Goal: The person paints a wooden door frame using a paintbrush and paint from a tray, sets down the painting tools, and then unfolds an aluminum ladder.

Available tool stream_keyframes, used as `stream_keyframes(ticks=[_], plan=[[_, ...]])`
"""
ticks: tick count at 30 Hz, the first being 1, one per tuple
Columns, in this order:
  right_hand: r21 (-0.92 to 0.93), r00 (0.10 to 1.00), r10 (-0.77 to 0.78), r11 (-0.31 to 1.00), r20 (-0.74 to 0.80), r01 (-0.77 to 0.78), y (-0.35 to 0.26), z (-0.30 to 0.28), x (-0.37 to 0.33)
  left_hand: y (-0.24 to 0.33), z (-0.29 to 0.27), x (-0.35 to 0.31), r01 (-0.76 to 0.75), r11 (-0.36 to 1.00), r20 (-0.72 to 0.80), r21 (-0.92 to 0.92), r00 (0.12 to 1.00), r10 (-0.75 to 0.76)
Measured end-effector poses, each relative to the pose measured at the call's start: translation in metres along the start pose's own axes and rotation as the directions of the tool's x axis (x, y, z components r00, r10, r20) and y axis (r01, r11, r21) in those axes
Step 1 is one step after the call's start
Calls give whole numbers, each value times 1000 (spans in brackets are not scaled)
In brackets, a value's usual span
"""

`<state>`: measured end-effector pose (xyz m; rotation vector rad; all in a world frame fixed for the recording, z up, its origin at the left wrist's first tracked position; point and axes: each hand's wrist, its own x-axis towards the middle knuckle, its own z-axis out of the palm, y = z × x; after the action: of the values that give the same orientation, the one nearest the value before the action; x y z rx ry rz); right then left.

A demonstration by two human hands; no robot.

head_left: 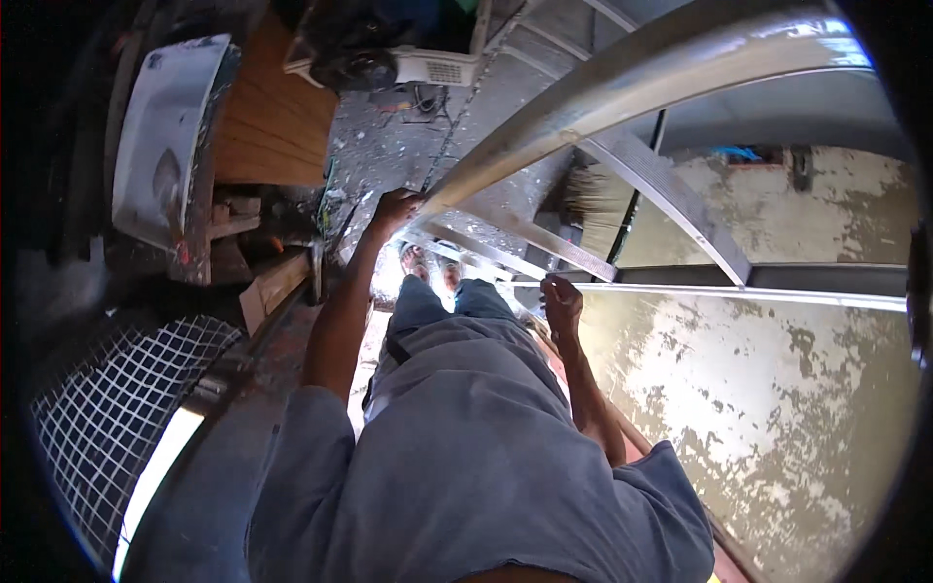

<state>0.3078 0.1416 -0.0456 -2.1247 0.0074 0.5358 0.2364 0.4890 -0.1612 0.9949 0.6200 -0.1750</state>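
Observation:
A metal ladder (661, 180) rises in front of me, its flat rungs running between two long side rails. My left hand (397, 210) is closed round the left rail, low in the picture's middle. On the other side my right hand (562, 306) is curled at the right rail (680, 288), fingers bent over its edge. Part of that grip is hidden behind the hand. Below, between both hands, my feet show near the lower rungs in bright light.
At the left stand a white paint-stained tray (160, 146) with a trowel-like tool, and a brown wooden board (277, 112). A white grid mesh (126, 408) lies lower left. A peeling wall (739, 408) runs along the right. A crate (437, 66) with dark things sits ahead.

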Motion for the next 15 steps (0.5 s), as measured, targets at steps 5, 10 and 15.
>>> stream_keyframes(ticks=[5,10,15], plan=[[-29,944,-209,978,-257,208,-31,-15,-11,-27,-18,24,-337,808,-51,484,910,411],[-498,469,-710,703,-525,508,-171,-44,-29,-9,-1,48,-213,925,-134,313,955,265],[-674,304,-911,410,-277,615,-268,-49,-9,-16,-17,36,-293,875,-128,385,922,365]])
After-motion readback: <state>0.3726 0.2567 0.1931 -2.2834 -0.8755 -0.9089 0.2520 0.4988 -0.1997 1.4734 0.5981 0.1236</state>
